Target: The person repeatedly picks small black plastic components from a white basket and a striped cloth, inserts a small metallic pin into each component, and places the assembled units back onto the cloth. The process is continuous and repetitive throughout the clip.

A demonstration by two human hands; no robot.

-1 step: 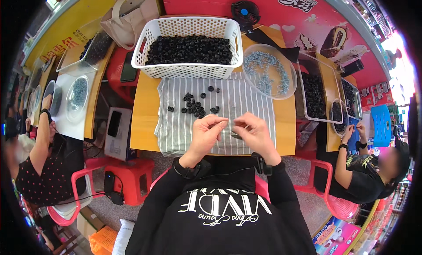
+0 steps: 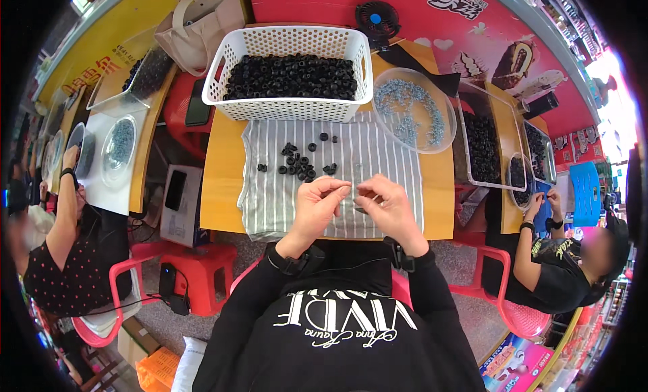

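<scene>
My left hand (image 2: 316, 206) is closed in a pinch, thumb against forefinger, over the striped grey cloth (image 2: 266, 213). Close to its right, my right hand (image 2: 388, 204) also has its fingers drawn together, their tips almost meeting the left ones. Whatever sits between the fingertips is too small to make out. Just beyond the hands lie loose small black ring-shaped parts (image 2: 302, 168) in a loose group. Farther back stands a white perforated basket (image 2: 287, 110) holding a heap of similar black parts. To its right is a round clear tub (image 2: 437, 147) with small bluish translucent pieces.
A small black fan (image 2: 376, 19) stands behind the basket's right corner. At the right, a clear tray (image 2: 496, 185) holds more black parts, near a seated co-worker (image 2: 563, 264). Another person (image 2: 74, 270) works at the left. A pink stool (image 2: 202, 274) stands at the lower left.
My right hand has shifted very slightly to the left, its wrist turning a little. My left hand and the loose parts look the same.
</scene>
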